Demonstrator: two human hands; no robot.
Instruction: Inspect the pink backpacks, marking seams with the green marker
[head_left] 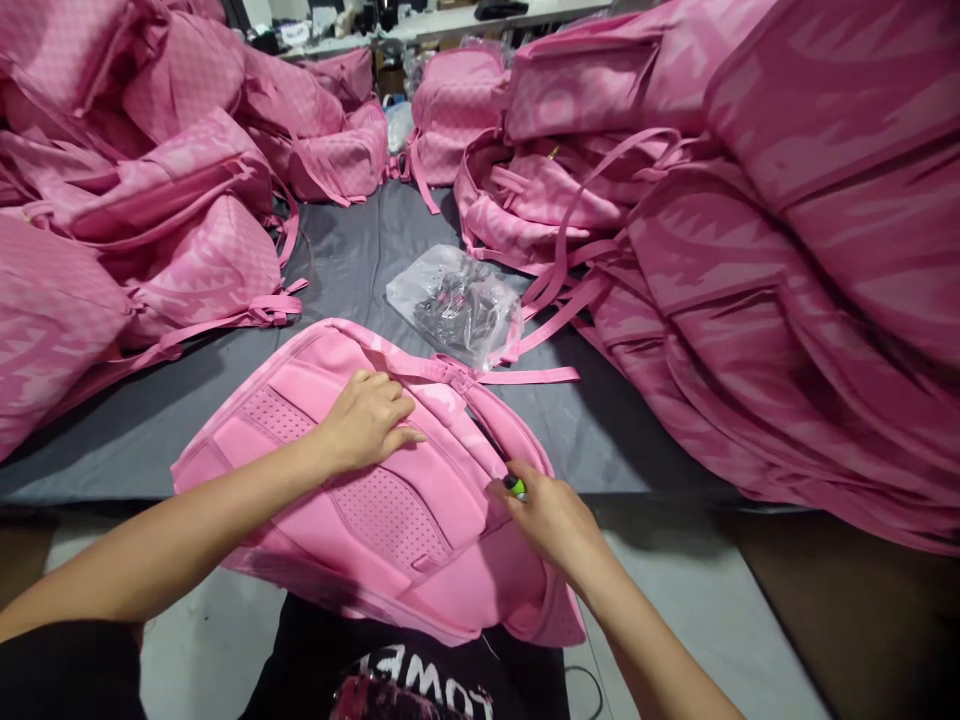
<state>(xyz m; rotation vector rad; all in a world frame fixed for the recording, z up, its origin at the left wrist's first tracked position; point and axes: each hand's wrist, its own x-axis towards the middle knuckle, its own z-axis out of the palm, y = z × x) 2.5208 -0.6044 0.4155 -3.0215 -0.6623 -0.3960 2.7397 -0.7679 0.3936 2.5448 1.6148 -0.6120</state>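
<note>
A pink backpack (465, 480) lies back panel up at the table's front edge, its lower part overhanging toward my lap. Its padded back has perforated mesh patches and shoulder straps. My left hand (371, 420) is on the back panel, fingers curled against the fabric near a strap. At the backpack's right side, my right hand (544, 505) is closed around a small green and black tool (515, 487), with its fingertips at the strap's edge. Most of the tool is hidden in the hand, so its kind is unclear.
Beyond the backpack, a clear plastic bag (457, 305) of dark small pieces lies on the grey-covered table (337, 260). Pink backpacks (180, 210) are heaped on the left, and more backpacks (787, 300) are piled high on the right. A cluttered counter (442, 25) stands behind.
</note>
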